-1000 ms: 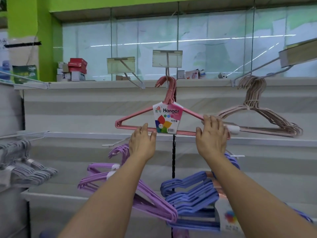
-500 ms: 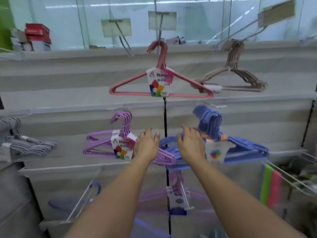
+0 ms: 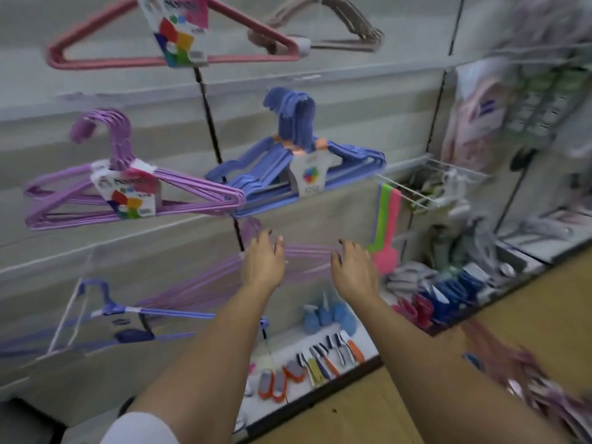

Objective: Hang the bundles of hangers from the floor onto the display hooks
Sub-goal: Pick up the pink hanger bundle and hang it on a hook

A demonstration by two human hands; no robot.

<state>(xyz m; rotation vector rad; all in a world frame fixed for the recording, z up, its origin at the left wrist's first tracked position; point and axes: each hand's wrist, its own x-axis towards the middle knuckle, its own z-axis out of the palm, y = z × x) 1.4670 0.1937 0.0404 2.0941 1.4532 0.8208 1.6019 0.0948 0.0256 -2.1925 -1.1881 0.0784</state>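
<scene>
Both hands have dropped lower since the earlier frame. Left hand (image 3: 263,262) and right hand (image 3: 352,270) reach forward, fingers loosely spread, holding nothing. Beyond them, purple hanger bundle (image 3: 128,187), blue hanger bundle (image 3: 298,161) and, farthest, pink hanger bundle (image 3: 173,36) hang on the display wall (image 3: 320,219).

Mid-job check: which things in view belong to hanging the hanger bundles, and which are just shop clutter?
Job:
- pink plastic hanger bundle hung on the display
- purple plastic hanger bundle hung
- blue plastic hanger bundle hung
- blurred pinkish hanger bundle on the floor
- left hand, right hand, both empty

Clutter:
- green and pink flat brushes
- orange-handled scrubbers
</scene>
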